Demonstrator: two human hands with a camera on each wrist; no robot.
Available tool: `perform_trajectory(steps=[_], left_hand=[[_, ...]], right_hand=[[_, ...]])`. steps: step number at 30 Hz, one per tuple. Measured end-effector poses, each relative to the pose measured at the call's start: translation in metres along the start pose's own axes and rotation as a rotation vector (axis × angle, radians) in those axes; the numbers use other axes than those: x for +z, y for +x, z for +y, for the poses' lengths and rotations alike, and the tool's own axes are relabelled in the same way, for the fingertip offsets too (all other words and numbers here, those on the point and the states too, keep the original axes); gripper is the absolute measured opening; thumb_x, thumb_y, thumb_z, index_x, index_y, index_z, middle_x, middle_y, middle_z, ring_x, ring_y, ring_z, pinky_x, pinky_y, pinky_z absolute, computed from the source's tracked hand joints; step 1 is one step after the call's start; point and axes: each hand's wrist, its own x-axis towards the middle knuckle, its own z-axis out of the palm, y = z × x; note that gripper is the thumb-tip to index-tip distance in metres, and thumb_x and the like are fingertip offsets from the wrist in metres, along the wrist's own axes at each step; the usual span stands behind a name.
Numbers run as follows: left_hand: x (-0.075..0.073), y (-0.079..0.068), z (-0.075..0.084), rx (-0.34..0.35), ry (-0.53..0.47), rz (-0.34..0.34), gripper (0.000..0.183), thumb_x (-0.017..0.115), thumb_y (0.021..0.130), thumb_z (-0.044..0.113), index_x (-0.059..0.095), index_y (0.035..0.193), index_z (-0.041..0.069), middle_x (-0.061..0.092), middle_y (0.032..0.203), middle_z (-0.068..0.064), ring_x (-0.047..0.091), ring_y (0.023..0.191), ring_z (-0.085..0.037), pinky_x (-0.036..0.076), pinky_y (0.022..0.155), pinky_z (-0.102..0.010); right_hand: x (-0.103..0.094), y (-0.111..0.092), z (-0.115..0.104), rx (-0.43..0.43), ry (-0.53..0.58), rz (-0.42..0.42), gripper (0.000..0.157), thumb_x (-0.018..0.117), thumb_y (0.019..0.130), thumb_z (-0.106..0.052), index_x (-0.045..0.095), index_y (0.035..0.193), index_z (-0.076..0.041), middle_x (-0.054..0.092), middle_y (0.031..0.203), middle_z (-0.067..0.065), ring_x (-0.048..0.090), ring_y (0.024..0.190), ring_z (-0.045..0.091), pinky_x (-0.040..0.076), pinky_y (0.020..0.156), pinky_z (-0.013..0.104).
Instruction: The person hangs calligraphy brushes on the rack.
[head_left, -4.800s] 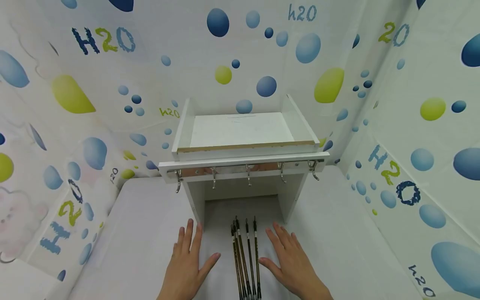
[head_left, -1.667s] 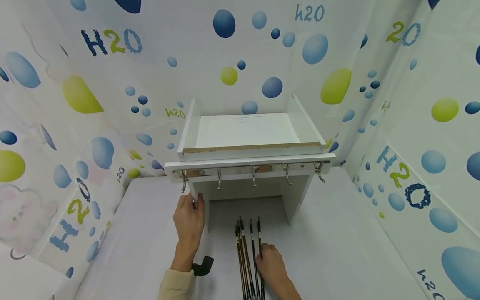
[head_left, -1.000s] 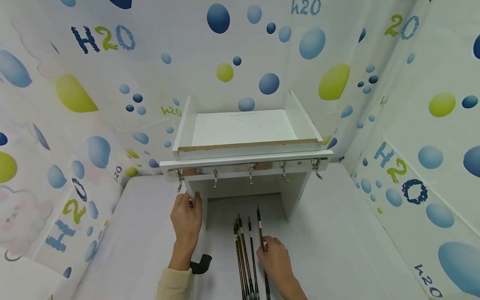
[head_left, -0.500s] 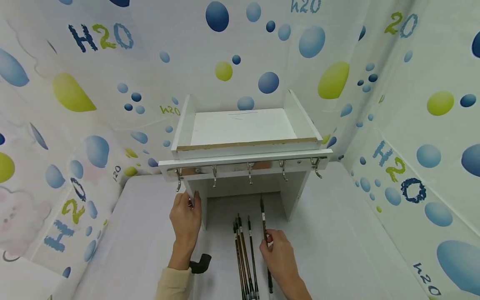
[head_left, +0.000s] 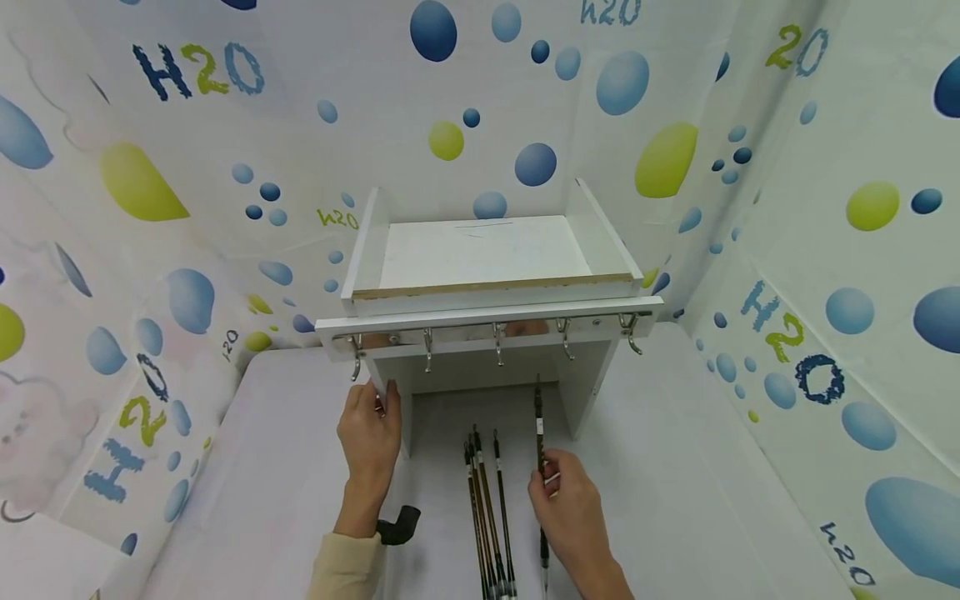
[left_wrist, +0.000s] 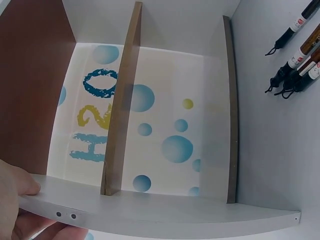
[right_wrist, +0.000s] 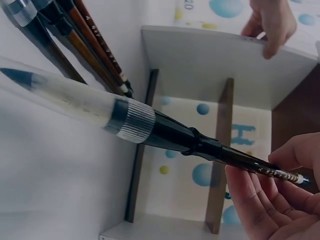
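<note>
My right hand [head_left: 573,508] pinches a calligraphy brush [head_left: 539,423] by its dark handle, thumb against fingers. Its hanging-loop end points toward the shelf's opening. In the right wrist view the pale, dark-tipped bristles [right_wrist: 70,97] sit inside a clear sleeve near the camera. My left hand [head_left: 369,442] grips the front edge of the white shelf's left side panel [head_left: 407,417]; in the left wrist view the thumb [left_wrist: 25,181] lies on the inner side, other fingers outside. Several more brushes [head_left: 504,508] lie side by side on the white table, loops toward the shelf.
A metal rail with several hooks [head_left: 498,346] runs along the shelf's front, above the opening. The upper tray [head_left: 487,254] has raised sides. A black curved piece [head_left: 400,527] sits at my left wrist. Patterned sheets [head_left: 300,150] cover the surrounding walls.
Both hands were spread open over the table at first. The left then took hold of the side panel; the right picked the rightmost brush and moved it right and toward the shelf.
</note>
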Motion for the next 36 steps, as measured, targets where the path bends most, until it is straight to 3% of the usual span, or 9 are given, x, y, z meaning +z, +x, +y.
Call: perform_trajectory(steps=[13,28,36], left_hand=[[0.002,0.001,0.000,0.004,-0.005,0.005,0.018,0.067,0.092,0.004,0.071,0.105,-0.008,0.062,0.078,-0.018,0.064,0.062,-0.029,0.053,0.052,-0.039],[0.001,0.000,0.001,-0.006,0.004,0.006,0.018,0.067,0.092,0.004,0.072,0.104,-0.009,0.062,0.079,-0.018,0.066,0.063,-0.029,0.055,0.053,-0.042],[0.001,0.001,0.001,-0.005,-0.007,0.014,0.018,0.067,0.092,0.004,0.072,0.103,-0.010,0.063,0.079,-0.019,0.067,0.063,-0.029,0.054,0.052,-0.035]], right_hand=[[-0.019,0.003,0.003,-0.111,-0.007,0.133,0.030,0.076,0.078,0.006,0.061,0.104,-0.001,0.063,0.080,0.000,0.062,0.065,0.004,0.049,0.056,0.008],[-0.038,0.014,0.012,-0.116,0.027,0.220,0.029,0.073,0.079,0.008,0.059,0.104,0.002,0.064,0.079,0.004,0.064,0.065,0.009,0.050,0.053,0.009],[-0.045,0.022,0.017,-0.137,0.001,0.280,0.027,0.072,0.078,0.008,0.058,0.101,0.003,0.065,0.077,0.006,0.064,0.063,0.011,0.049,0.052,0.009]])
